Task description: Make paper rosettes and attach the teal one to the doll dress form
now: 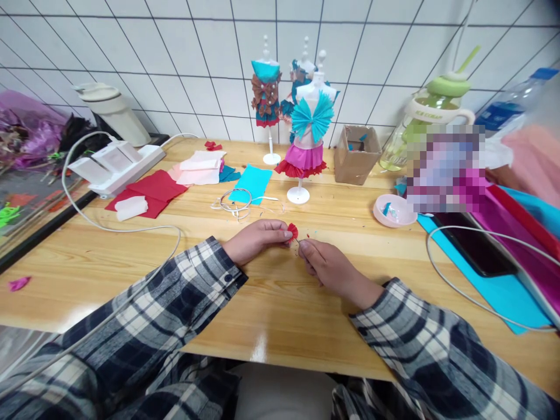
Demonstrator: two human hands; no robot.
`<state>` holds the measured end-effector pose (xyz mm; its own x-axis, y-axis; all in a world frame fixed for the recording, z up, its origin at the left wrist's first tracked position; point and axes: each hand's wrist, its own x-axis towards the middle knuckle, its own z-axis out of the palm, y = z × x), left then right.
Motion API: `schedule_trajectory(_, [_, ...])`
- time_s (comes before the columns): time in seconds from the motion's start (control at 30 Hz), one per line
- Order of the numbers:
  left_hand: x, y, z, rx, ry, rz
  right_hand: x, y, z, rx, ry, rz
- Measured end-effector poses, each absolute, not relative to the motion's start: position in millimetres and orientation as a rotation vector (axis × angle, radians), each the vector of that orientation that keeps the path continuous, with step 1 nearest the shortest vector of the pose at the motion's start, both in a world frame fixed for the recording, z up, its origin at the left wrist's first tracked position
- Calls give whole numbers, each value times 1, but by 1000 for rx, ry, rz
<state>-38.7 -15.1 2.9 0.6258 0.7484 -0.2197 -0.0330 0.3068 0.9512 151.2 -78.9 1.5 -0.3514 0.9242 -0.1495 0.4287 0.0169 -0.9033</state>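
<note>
Between thumb and fingers, my left hand (262, 238) pinches a small pleated piece of red paper (293, 232) over the wooden table (280, 309). My right hand (326, 265) is closed around a thin dark tool (298, 240), whose tip points at the red piece; the tool's handle is hidden in the fingers. Small red scraps lie on the table near the fingertips. Beyond my hands stands a white mini mannequin (308, 96) with a turquoise pleated bow and a pink and red skirt.
Other dressed mannequins (265, 93) stand behind. Left are red sheets (153, 189) and a power strip (126, 169); right are a pink bowl (395, 211), cardboard box (357, 157), phone (475, 244) and coloured papers. White cables cross both sides. A wire coil (236, 200) lies mid-table.
</note>
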Motion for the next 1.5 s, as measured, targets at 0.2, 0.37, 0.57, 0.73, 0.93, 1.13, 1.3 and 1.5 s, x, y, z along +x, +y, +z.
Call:
schedule_trajectory(0.2, [-40, -15, 5, 1107, 714, 592, 154, -80, 6, -1405, -1705, 1409])
schedule_trajectory(0.37, [-41, -14, 3, 1117, 728, 558, 154, -79, 8, -1396, -1786, 1374])
schedule_trajectory(0.57, [-43, -14, 4, 1134, 734, 509, 154, -78, 11, -1388, -1785, 1373])
schedule_trajectory(0.73, [-44, -14, 5, 1170, 741, 481, 156, -79, 11, -1368, -1797, 1395])
schedule_trajectory(0.93, [-44, -13, 6, 1191, 735, 438, 157, -77, 9, -1351, -1804, 1415])
schedule_trajectory(1.13, [-45, -13, 6, 1196, 722, 436, 158, -76, 7, -1345, -1849, 1408])
schedule_trajectory(1.3, [-45, -13, 7, 1208, 723, 436, 158, -76, 10, -1334, -1881, 1417])
schedule_trajectory(1.5, [-45, -13, 7, 1205, 717, 423, 157, -76, 12, -1321, -1922, 1404])
